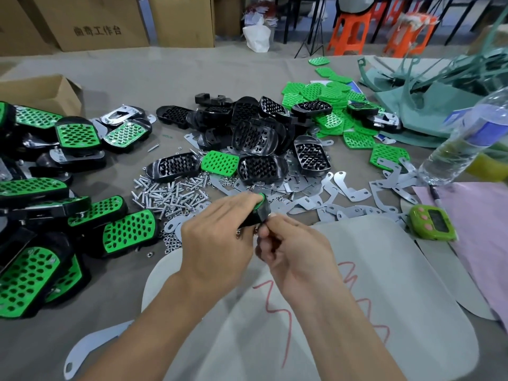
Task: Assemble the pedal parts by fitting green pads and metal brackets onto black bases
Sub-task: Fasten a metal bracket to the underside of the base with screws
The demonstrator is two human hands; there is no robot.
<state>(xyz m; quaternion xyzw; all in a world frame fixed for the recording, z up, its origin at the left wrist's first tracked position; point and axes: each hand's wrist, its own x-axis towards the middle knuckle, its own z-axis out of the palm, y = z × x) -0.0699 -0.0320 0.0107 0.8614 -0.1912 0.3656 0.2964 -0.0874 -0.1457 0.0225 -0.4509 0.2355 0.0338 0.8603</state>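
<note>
Cardboard boxes [101, 20] and orange stools [351, 31] back a grey table [192, 78] heaped with parts. At its middle my left hand [217, 237] wraps its fingers round one part-built pedal [258, 213]; my right hand [294, 254] pinches its near end. Stiff, light plastic, I judge: hold the sides. Black bases [253, 133], green pads [324, 97], metal brackets [354, 192] and screws [170, 193] lie beyond counting.

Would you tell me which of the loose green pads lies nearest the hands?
The lone green pad between two black bases, just behind the screws; the others are heaped farther right.
</note>
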